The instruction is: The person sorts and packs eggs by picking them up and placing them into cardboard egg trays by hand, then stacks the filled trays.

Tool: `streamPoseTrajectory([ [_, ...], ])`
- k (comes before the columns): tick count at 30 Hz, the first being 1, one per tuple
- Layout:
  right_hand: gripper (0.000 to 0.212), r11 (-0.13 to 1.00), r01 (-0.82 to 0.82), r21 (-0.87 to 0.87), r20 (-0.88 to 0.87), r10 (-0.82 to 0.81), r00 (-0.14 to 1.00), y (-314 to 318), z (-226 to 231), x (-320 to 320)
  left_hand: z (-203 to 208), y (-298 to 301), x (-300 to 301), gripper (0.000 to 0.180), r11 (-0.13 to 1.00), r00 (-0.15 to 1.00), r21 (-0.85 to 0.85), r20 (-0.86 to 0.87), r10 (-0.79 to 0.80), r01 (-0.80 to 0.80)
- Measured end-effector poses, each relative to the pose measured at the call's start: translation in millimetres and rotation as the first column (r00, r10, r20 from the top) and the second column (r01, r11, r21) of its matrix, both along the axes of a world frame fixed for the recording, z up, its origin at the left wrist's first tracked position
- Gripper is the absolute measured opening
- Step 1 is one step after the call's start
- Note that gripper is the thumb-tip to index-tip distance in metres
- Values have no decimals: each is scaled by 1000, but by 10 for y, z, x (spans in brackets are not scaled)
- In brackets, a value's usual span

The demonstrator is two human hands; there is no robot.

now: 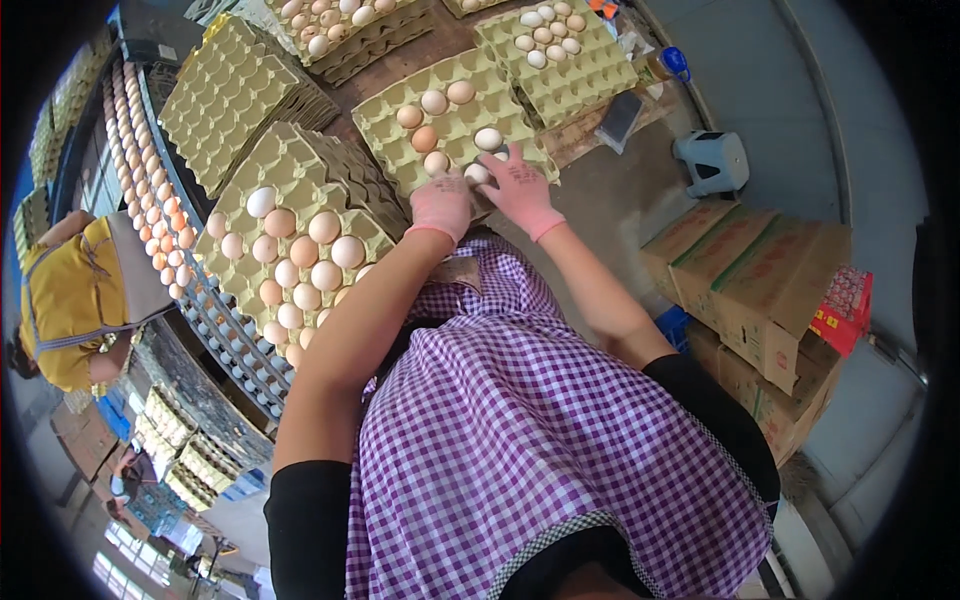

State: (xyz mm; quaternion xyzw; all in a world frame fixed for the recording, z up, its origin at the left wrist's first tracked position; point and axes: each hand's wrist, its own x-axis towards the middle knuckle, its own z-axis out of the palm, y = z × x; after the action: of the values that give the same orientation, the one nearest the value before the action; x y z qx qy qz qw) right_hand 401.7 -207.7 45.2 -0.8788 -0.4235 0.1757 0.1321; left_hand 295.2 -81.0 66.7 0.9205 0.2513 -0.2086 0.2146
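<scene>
Both my hands wear pink gloves and meet at the near edge of a pulp egg tray (pixel 385 122). My right hand (pixel 522 195) is closed around a pale egg (pixel 477 174) with its thumb and fingers. Just left of it, my left hand (pixel 441 208) has its fingers curled down; what they hold, if anything, is hidden. Next to its fingertips sits a light brown egg (pixel 436 163). A white egg (pixel 488 138) lies beyond my right fingers. Several other brown eggs (pixel 424 139) stand in the tray's left and far cups.
At left a tray stack (pixel 380 240) carries mixed eggs; empty trays (pixel 225 95) are piled behind it. A conveyor (pixel 140 150) with rows of eggs runs past a person in yellow (pixel 75 300). Cardboard boxes (pixel 750 270) and a blue-grey stool (pixel 712 163) stand at right.
</scene>
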Motion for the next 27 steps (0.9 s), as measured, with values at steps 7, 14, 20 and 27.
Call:
streamPoseTrajectory([
  [7, 45, 960, 36, 279, -345, 66, 936, 348, -83, 293, -72, 527, 153, 40, 898, 874, -163, 211, 437, -409],
  [14, 45, 892, 40, 450, -199, 56, 978, 845, -119, 470, -401, 892, 326, 45, 746, 755, 135, 198, 624, -652],
  [20, 37, 877, -277, 393, 150, 237, 960, 971, -162, 563, 88, 398, 112, 54, 655, 534, -275, 403, 743, -703],
  [27, 48, 620, -506, 600, -62, 666, 743, 1329, 1097, -595, 1189, 512, -1939, 48, 753, 508, 41, 762, 401, -656],
])
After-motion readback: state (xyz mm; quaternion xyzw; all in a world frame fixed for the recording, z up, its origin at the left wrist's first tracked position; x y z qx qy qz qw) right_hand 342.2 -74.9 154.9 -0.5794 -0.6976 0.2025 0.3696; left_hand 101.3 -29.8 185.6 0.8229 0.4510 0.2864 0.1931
